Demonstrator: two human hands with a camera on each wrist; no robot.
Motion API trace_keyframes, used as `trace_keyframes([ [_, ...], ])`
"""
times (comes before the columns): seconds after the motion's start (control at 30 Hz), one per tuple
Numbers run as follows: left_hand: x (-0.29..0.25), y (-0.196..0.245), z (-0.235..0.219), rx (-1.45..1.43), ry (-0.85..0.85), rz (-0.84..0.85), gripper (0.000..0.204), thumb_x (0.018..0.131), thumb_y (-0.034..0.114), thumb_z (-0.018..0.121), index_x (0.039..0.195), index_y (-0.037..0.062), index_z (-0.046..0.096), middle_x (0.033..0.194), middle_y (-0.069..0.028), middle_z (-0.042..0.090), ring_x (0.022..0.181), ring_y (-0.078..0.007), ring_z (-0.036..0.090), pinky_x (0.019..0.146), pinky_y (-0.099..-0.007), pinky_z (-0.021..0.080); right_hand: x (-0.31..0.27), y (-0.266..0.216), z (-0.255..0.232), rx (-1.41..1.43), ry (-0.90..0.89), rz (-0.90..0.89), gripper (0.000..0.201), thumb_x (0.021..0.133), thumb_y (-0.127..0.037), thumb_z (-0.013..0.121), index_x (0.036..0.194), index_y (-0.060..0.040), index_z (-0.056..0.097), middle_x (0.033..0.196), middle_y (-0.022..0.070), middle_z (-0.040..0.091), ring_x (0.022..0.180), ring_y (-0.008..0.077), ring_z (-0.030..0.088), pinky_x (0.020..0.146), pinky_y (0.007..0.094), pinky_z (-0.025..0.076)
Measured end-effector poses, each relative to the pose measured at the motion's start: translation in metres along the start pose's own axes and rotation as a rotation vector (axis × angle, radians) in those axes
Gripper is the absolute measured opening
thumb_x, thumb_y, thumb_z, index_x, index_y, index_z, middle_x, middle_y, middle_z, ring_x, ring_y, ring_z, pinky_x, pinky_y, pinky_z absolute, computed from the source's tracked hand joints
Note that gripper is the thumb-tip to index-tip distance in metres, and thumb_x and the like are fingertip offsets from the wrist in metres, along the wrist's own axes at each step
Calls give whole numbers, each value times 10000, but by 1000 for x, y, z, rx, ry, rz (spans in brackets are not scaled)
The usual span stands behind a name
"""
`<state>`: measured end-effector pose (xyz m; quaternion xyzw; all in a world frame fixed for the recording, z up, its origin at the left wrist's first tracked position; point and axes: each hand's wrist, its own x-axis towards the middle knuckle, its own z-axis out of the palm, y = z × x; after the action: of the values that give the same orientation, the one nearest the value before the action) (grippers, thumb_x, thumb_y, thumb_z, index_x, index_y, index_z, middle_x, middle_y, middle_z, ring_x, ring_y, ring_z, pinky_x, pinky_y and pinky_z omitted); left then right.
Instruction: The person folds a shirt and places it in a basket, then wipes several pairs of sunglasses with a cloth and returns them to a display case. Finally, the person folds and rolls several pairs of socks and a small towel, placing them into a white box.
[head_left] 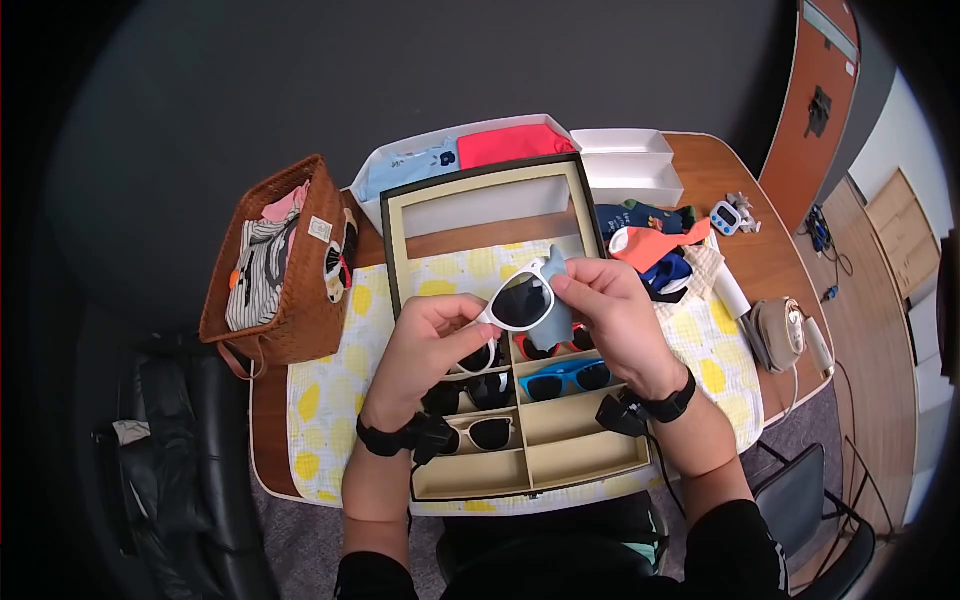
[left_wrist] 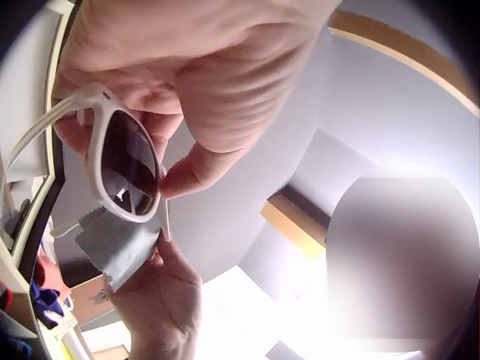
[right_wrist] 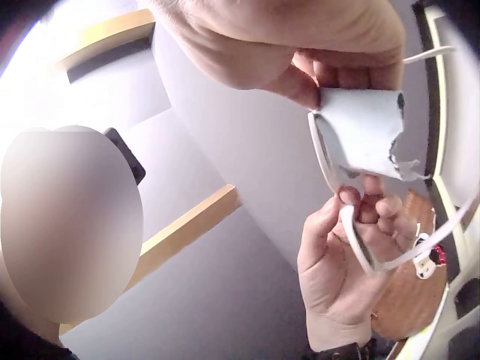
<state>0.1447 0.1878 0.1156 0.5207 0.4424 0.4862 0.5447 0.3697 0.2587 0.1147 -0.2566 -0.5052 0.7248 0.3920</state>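
White-framed sunglasses [head_left: 522,301] with dark lenses are held up over the open display case [head_left: 590,462]. My left hand [head_left: 432,347] pinches them near the bridge between thumb and fingers. My right hand [head_left: 622,315] pinches a light blue cloth [head_left: 552,328] against the other lens, which the cloth covers. In the left wrist view the cloth [left_wrist: 124,244] lies by the lower part of the frame. The right wrist view shows the cloth [right_wrist: 360,131] folded over one lens, below the right fingers.
Several sunglasses, among them a blue pair [head_left: 565,380], lie in the case's compartments; its lid stands raised behind. A woven basket [head_left: 300,300] with clothes is at left, white boxes [head_left: 625,165] at the back, socks [head_left: 655,245] and a beige device [head_left: 775,335] at right.
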Motion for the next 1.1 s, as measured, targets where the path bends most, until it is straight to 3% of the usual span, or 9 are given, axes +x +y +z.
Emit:
trace_keyframes([
  [0.23, 0, -15, 13, 345, 309, 262, 120, 883, 10, 716, 976, -66, 710, 828, -69, 737, 754, -81, 653, 666, -258, 514, -13, 1, 16, 30, 22, -91, 225, 1045, -127, 560, 1105, 42, 696, 889, 43, 726, 741, 68, 650, 642, 230, 528],
  [0.47, 0, -13, 19, 615, 366, 308, 137, 886, 73, 719, 981, -26, 726, 765, -167, 706, 609, -159, 652, 582, -294, 492, -16, 4, 23, 141, 58, -187, 244, 1051, -136, 551, 1139, 45, 690, 987, 52, 736, 841, 74, 659, 774, 233, 524],
  [0.5, 0, -15, 19, 617, 350, 282, 142, 895, 106, 710, 979, -6, 732, 754, -196, 686, 554, -221, 630, 551, -323, 479, -14, 6, 25, 165, 80, -204, 249, 1052, -136, 550, 1145, 49, 688, 999, 55, 740, 853, 74, 660, 783, 233, 526],
  [0.7, -1, -20, 27, 655, 288, 251, 147, 893, 130, 713, 937, -9, 725, 704, -225, 637, 510, -316, 582, 522, -374, 452, -11, 18, 30, 160, 81, -159, 236, 1052, -148, 559, 1121, 28, 701, 944, 19, 724, 818, 45, 627, 708, 208, 492],
  [0.73, -2, -19, 26, 656, 289, 249, 147, 893, 130, 713, 937, -9, 725, 704, -225, 637, 510, -316, 582, 522, -374, 452, -9, 23, 28, 161, 81, -157, 236, 1052, -148, 559, 1121, 28, 701, 944, 19, 724, 818, 45, 627, 708, 208, 492],
  [0.8, 0, -18, 24, 656, 279, 162, 159, 922, 69, 705, 1018, -57, 723, 840, -159, 759, 828, -110, 709, 685, -287, 540, -5, 35, 20, -32, 45, -228, 226, 1054, -151, 560, 1106, 13, 707, 850, -24, 678, 728, 17, 554, 616, 198, 428],
  [0.93, 4, -26, 19, 601, 277, 141, 172, 926, 62, 698, 1045, -61, 714, 869, -165, 762, 849, -137, 724, 711, -297, 550, -5, 29, 21, -120, 17, -216, 225, 1056, -148, 555, 1103, 10, 707, 788, -48, 632, 670, 4, 483, 570, 198, 374],
  [1.03, 8, -30, 19, 608, 327, 207, 171, 920, 33, 683, 1057, -68, 700, 900, -158, 762, 853, -169, 732, 737, -303, 553, -7, 22, 22, -158, 11, -238, 229, 1058, -149, 551, 1099, 14, 707, 783, -47, 638, 660, 3, 482, 579, 193, 379],
  [1.1, 12, -35, 16, 608, 444, 435, 148, 891, 98, 705, 968, -25, 677, 823, -205, 681, 752, -370, 679, 654, -376, 508, -10, 18, 24, -114, 13, -211, 236, 1060, -156, 552, 1120, 18, 700, 794, -44, 639, 661, 3, 477, 576, 190, 369],
])
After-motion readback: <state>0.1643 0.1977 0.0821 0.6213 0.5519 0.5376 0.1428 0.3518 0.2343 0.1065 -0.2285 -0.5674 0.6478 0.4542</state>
